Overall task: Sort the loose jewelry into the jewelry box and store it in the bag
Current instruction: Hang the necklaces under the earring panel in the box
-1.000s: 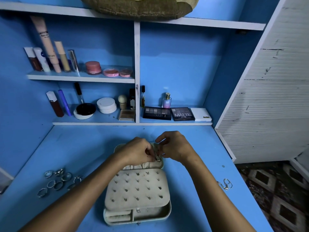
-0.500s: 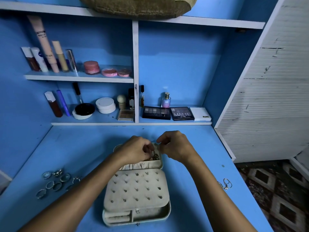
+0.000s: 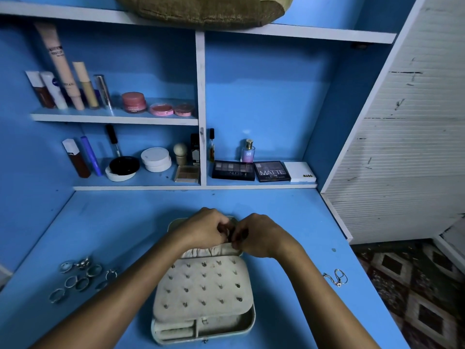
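An open cream jewelry box [image 3: 201,323] lies on the blue desk, its studded earring panel [image 3: 203,288] folded over the tray. My left hand [image 3: 203,230] and my right hand [image 3: 259,235] meet above the lid's ruched pocket [image 3: 206,251], fingers curled and pinching a small dark piece of jewelry between them. The piece is mostly hidden by my fingers. Several silver rings [image 3: 80,277] lie loose at the desk's left. A thin chain with a clasp [image 3: 337,277] rests at the right edge. An olive-brown bag [image 3: 201,8] sits on the top shelf.
Shelves behind hold cosmetics: tubes [image 3: 63,79], pink jars [image 3: 134,102], compacts [image 3: 156,159], a perfume bottle [image 3: 247,152] and eyeshadow palettes [image 3: 251,170]. A white slatted door [image 3: 402,147] stands open at the right. Patterned floor [image 3: 415,298] lies beyond the desk's right edge.
My hands have drawn closer together over the lid pocket, and my right hand has dropped slightly toward the pocket's rim. The box, rings and chain have not moved.
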`<move>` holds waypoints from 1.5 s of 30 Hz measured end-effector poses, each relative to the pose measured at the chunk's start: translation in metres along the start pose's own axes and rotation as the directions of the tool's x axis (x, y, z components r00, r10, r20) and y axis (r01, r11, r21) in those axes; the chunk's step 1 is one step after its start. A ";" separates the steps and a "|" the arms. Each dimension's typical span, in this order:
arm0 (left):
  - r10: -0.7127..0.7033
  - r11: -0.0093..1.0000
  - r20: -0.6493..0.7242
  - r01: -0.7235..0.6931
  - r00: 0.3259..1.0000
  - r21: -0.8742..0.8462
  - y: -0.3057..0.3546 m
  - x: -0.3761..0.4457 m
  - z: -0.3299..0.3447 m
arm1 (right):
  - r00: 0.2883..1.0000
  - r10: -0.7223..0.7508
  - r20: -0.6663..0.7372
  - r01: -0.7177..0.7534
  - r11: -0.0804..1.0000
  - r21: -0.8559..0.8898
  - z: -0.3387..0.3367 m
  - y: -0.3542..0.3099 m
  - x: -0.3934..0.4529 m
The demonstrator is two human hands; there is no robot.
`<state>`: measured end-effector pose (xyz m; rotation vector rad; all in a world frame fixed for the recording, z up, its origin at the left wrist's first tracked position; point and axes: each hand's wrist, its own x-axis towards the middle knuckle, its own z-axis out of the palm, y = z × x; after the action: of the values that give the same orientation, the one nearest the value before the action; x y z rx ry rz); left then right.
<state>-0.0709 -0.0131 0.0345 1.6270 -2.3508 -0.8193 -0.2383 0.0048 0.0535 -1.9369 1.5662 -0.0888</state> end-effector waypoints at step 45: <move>-0.199 0.950 0.168 0.232 0.966 -0.210 0.016 -0.001 -0.002 | 0.999 0.032 -0.022 -0.029 0.990 0.138 0.008 0.006 -0.003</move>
<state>-0.0825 -0.0084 0.0450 1.7988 -2.0934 -1.2401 -0.2410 0.0105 0.0446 -1.8104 1.5630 -0.2027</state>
